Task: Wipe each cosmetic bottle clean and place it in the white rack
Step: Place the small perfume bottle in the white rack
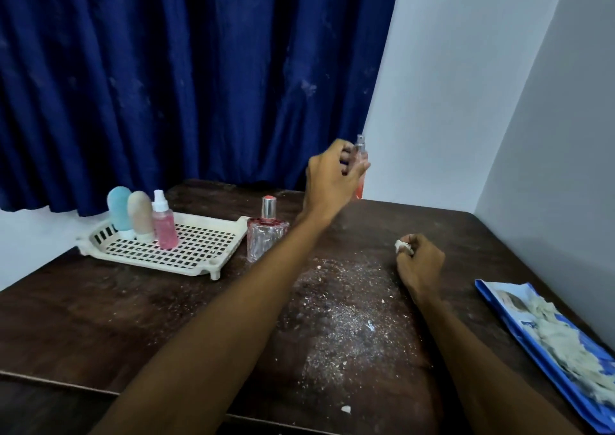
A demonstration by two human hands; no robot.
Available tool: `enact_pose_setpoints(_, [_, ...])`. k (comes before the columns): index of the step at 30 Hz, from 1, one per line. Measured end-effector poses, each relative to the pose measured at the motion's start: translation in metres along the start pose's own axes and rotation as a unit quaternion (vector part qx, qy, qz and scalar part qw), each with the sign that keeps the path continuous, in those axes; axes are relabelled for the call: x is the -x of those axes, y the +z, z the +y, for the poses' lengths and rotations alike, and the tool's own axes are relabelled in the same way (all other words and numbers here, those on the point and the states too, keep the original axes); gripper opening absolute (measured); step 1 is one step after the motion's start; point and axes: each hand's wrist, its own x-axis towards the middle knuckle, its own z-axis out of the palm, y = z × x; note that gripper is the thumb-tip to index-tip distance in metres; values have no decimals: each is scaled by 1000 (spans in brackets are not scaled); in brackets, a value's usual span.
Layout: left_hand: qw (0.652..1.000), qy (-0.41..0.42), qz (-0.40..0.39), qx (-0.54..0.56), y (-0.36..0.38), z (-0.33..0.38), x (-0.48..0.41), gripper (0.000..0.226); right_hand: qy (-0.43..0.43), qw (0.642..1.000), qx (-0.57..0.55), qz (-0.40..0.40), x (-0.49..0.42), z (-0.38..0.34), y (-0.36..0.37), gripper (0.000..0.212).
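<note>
My left hand (pixel 329 174) reaches to the table's far edge and grips a tall slim spray bottle (pixel 360 154) with orange-pink liquid, mostly hidden behind my fingers. My right hand (pixel 421 261) rests on the table and pinches a small crumpled white tissue (pixel 401 245). The white rack (pixel 199 254) lies at the left with three bottles standing in it: a blue one (pixel 119 209), a beige one (pixel 141 213) and a pink spray bottle (pixel 163 221). A square glass perfume bottle (pixel 266 231) with a silver cap stands on the table just right of the rack.
The dark wooden table (pixel 100 318) carries white dust and crumbs in its middle (pixel 342 318). A blue packet with used tissues (pixel 559 341) lies at the right edge. A blue curtain (pixel 199 85) hangs behind, and white walls (pixel 466 101) close the corner.
</note>
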Motion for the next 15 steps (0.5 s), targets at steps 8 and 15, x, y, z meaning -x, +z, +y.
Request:
enact_pose_setpoints(8, [987,-15,156,-29,-104,-27,-30,29,-26,1000,-4,-1,0,-1,-8,11])
enact_pose_setpoints(15, [971,-105,186,-104,-179,-88,15,30,-28,999,8,-31,0,-9,-8,13])
